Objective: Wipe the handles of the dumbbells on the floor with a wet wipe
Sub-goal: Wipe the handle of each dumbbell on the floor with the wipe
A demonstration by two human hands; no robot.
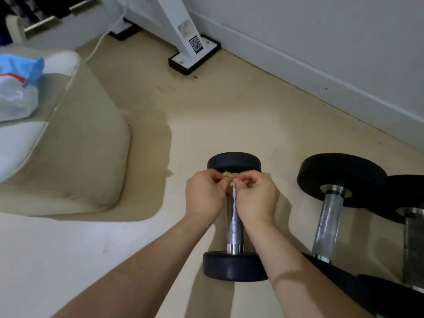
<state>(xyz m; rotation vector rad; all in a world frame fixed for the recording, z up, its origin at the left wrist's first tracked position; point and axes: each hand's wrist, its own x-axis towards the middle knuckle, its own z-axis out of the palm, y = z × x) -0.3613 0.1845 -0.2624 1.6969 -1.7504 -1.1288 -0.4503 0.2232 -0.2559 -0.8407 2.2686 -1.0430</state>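
A small black dumbbell (234, 265) lies on the floor with its chrome handle (234, 228) pointing away from me. My left hand (204, 196) and my right hand (257, 198) meet above the far end of that handle. Both pinch a small crumpled, yellowish wet wipe (229, 176) between their fingertips. Most of the wipe is hidden by my fingers. To the right lies a bigger dumbbell (339, 177) with a knurled handle (327, 223). A third dumbbell (413, 226) is cut off at the right edge.
A beige cushioned stool (87, 143) stands at the left with a blue and white wipe packet (18, 88) on top. A white machine leg with a black foot (195, 53) stands by the wall. The white baseboard (321, 79) runs along the right.
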